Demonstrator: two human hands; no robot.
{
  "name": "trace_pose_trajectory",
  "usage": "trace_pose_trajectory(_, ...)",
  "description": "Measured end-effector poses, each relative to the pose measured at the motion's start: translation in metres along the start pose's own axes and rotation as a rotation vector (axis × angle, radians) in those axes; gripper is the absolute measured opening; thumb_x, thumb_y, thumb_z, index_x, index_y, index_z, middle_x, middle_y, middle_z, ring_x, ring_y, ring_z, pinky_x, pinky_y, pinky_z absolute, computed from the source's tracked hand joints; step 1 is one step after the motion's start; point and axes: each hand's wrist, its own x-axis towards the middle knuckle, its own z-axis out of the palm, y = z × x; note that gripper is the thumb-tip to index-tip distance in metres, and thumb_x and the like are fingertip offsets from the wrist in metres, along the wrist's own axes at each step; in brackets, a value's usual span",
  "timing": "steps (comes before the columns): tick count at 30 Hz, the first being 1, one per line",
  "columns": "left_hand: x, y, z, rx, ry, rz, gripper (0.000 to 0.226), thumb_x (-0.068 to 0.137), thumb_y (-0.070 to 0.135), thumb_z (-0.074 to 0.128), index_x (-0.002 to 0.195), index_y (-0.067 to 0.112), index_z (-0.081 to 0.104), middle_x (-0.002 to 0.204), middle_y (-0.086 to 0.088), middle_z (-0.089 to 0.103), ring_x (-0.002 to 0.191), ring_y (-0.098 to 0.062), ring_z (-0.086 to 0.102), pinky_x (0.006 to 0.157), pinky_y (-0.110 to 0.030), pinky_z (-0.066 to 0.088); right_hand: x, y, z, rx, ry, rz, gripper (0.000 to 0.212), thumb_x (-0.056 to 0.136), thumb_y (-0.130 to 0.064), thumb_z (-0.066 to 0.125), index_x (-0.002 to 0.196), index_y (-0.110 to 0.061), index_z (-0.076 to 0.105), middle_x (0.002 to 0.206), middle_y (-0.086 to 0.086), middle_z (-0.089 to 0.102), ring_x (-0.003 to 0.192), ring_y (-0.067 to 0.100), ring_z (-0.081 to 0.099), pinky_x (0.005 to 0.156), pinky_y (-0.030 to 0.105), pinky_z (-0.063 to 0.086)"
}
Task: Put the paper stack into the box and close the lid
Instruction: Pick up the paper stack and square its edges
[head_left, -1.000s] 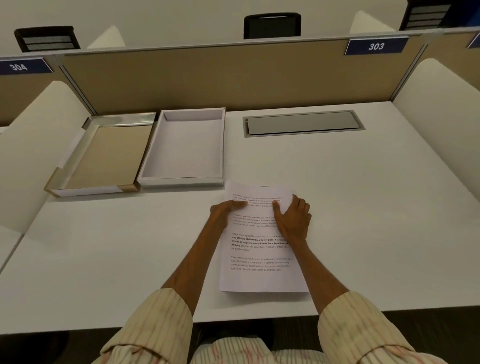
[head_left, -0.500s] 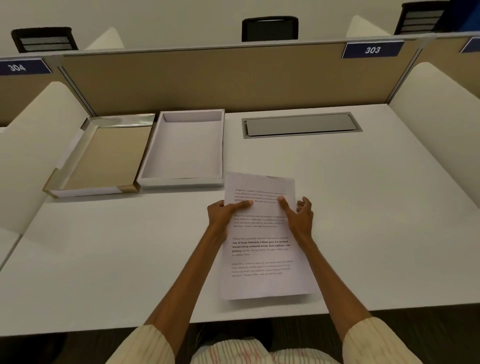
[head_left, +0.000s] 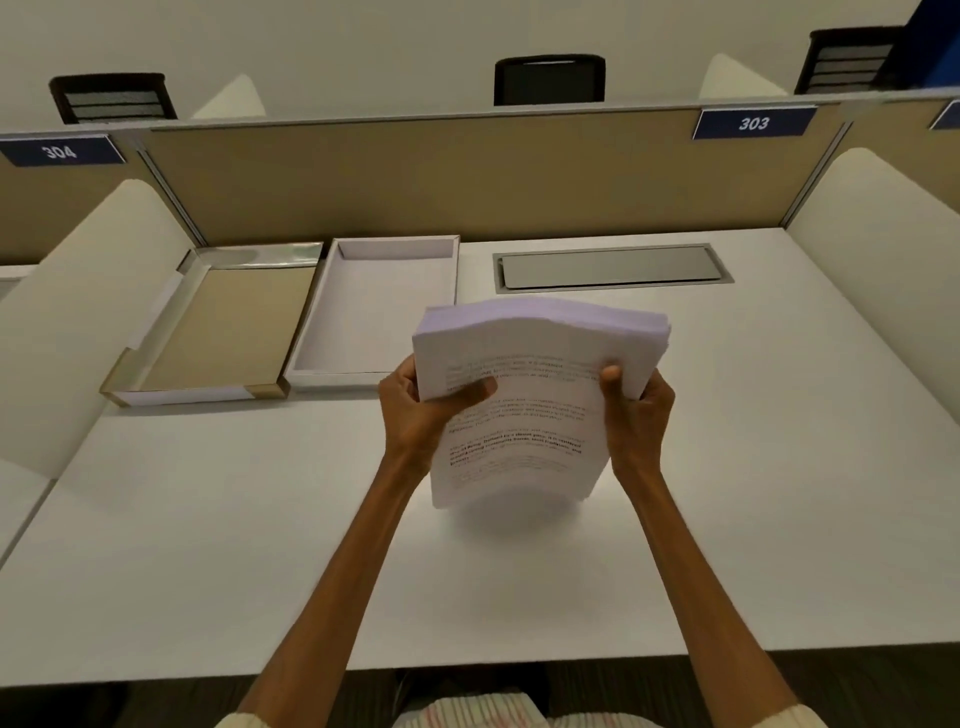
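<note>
A thick stack of printed white paper (head_left: 530, 415) hangs tilted in the air above the middle of the desk, its top edge raised and fanned. My left hand (head_left: 421, 415) grips its left edge with the thumb on the top sheet. My right hand (head_left: 636, 421) grips its right edge the same way. The open white box (head_left: 374, 312) lies empty on the desk just left of the stack. Beside it, further left, the lid (head_left: 218, 332) lies upside down, showing its brown inside.
A grey metal cable flap (head_left: 613, 266) is set into the white desk (head_left: 208, 545) at the back. A tan divider panel (head_left: 467, 176) runs along the far edge, with cream side screens (head_left: 883, 249) left and right. Chair backs show beyond.
The paper stack lay flat on the desk under both hands; now both hands have taken hold of its sides and lifted it off the surface, tilted up.
</note>
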Motion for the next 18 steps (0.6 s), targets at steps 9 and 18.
trace_pose_trajectory(9,0.002,0.009,-0.009,0.107,-0.033,0.072,0.080,0.053,0.057,0.085,0.113,0.009,0.062,0.098,-0.001,0.073,0.086,-0.018,0.074,0.067,-0.032,0.063,-0.002,-0.004,0.011,-0.019,-0.014,-0.043,0.056,0.070,-0.078,0.057,0.078,-0.022,0.057,0.064,-0.024,0.064,0.056,-0.008,0.058,0.049,0.006,0.042)
trace_pose_trajectory(18,0.015,0.033,0.012,0.064,0.164,0.060,0.018,0.077,0.031,0.064,0.086,0.018,0.057,0.080,0.001,0.063,0.075,-0.017,0.064,0.055,-0.018,0.052,0.012,-0.017,0.027,-0.090,0.123,-0.119,0.020,0.086,-0.032,0.059,0.083,-0.012,0.064,0.070,-0.019,0.065,0.065,-0.005,0.064,0.051,0.007,0.045)
